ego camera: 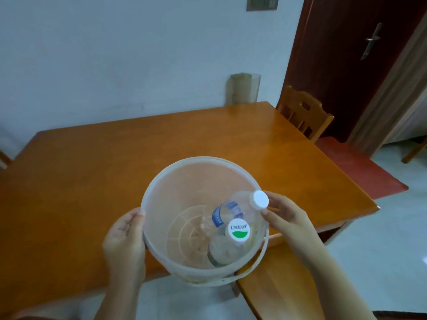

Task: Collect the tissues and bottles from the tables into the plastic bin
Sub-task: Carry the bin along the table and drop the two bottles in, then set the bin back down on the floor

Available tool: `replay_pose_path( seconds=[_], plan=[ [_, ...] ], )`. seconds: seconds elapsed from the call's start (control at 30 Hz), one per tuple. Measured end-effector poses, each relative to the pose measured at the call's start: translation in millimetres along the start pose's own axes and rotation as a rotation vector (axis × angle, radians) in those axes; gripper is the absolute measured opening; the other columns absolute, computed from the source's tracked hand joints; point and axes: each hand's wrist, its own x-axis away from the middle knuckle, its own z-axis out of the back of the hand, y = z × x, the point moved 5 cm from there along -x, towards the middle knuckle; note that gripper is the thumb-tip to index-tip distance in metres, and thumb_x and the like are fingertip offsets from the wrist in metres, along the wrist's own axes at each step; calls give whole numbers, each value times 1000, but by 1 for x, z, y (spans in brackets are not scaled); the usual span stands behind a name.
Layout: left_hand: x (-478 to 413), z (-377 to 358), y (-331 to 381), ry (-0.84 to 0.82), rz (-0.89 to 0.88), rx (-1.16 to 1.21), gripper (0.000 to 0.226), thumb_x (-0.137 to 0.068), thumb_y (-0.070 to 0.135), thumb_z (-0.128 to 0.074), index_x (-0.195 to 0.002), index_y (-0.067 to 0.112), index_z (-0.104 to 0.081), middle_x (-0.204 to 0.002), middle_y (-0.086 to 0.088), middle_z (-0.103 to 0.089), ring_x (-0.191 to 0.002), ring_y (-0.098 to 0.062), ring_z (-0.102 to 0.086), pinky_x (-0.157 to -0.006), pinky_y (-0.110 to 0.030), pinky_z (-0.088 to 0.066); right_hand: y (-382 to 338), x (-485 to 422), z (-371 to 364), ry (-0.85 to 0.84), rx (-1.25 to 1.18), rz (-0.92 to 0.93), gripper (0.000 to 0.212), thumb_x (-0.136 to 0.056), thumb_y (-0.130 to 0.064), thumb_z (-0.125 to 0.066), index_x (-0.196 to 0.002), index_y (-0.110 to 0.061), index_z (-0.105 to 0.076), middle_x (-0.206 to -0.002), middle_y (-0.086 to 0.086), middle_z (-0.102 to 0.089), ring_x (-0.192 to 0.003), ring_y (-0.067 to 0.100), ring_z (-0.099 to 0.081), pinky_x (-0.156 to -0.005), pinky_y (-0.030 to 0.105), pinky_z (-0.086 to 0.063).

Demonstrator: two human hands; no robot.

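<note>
A translucent white plastic bin (161, 181) hangs over the near edge of a wooden table (92, 158). My left hand (123, 241) grips its left rim. Two clear bottles lie inside. One bottle has a blue label (227, 212) and a plain white cap that leans on the right rim. The other bottle (225, 248) has a white cap with a green mark. My right hand (285, 215) is at the right rim, fingertips beside the plain white cap, apparently touching it. No tissue shows.
A wooden chair (302, 112) stands at the table's far right by a dark red door (346, 54). A second wooden surface (284, 280) lies under my right forearm. A translucent container (243, 88) stands against the wall behind the table.
</note>
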Motion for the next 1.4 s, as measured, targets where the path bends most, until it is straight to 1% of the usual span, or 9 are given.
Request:
replay_pose_path(
  seconds=[0.23,0.43,0.57,0.67,0.73,0.93,1.13,1.27,1.4],
  plan=[
    [20,76,4,-120,-39,-81,6,-84,24,-63,-81,28,-66,-77,6,-72,-70,-14,-68,-58,-33,-55,-5,65,-25,-73,-108,16,51,-67,-36,-66,-116,-26,-56,-112,-11,-65,-95,6,-63,-70,24,-56],
    [30,159,13,-271,-101,-178,4,-82,31,-62,-84,34,-60,-70,29,-67,-64,5,-64,-42,-11,-46,-1,133,-73,-58,-129,-4,36,-79,-19,-65,-113,-30,-60,-112,-8,-66,-100,12,-62,-83,37,-53],
    [36,231,3,-286,-76,-196,14,-74,43,-63,-84,34,-60,-78,17,-68,-71,-3,-65,-54,-19,-50,4,184,-116,-87,-126,-53,34,-80,-22,-64,-112,-33,-60,-104,-9,-69,-85,18,-68,-69,48,-57],
    [42,278,-6,-304,-56,-202,9,-79,34,-63,-88,31,-61,-74,16,-71,-71,-4,-66,-52,-17,-51,11,220,-143,-76,-131,-84,31,-82,-19,-62,-110,-33,-62,-100,-9,-70,-81,31,-66,-71,58,-53],
    [47,305,-10,-305,-45,-206,6,-82,29,-62,-87,32,-60,-69,24,-69,-64,4,-63,-48,-11,-47,16,242,-159,-85,-130,-100,30,-81,-20,-63,-107,-35,-63,-101,-6,-70,-87,31,-65,-77,56,-53],
    [65,359,-33,-334,73,-193,10,-86,24,-58,-86,34,-59,-63,15,-69,-48,-3,-60,-42,-20,-50,38,290,-184,-87,-122,-151,36,-63,-38,-67,-99,-40,-64,-102,-15,-69,-95,11,-64,-77,32,-53],
    [98,393,-69,-407,128,-244,12,-89,15,-55,-93,26,-59,-62,12,-69,-44,-3,-58,-42,-16,-45,70,327,-186,-146,-94,-139,33,-80,-13,-61,-97,-42,-65,-99,-16,-69,-92,3,-64,-65,15,-54],
    [118,408,-110,-427,199,-333,13,-90,14,-54,-94,26,-57,-58,6,-68,-45,-4,-60,-42,-14,-44,112,348,-186,-149,-78,-190,34,-82,-10,-60,-100,-38,-61,-103,-17,-65,-90,-1,-62,-74,21,-50],
    [132,417,-167,-464,237,-426,13,-91,13,-52,-103,15,-56,-71,-7,-65,-45,-7,-59,-40,-13,-42,172,366,-192,-155,-72,-271,35,-82,1,-57,-112,-18,-57,-116,3,-60,-103,19,-58,-87,37,-48]
  ],
)
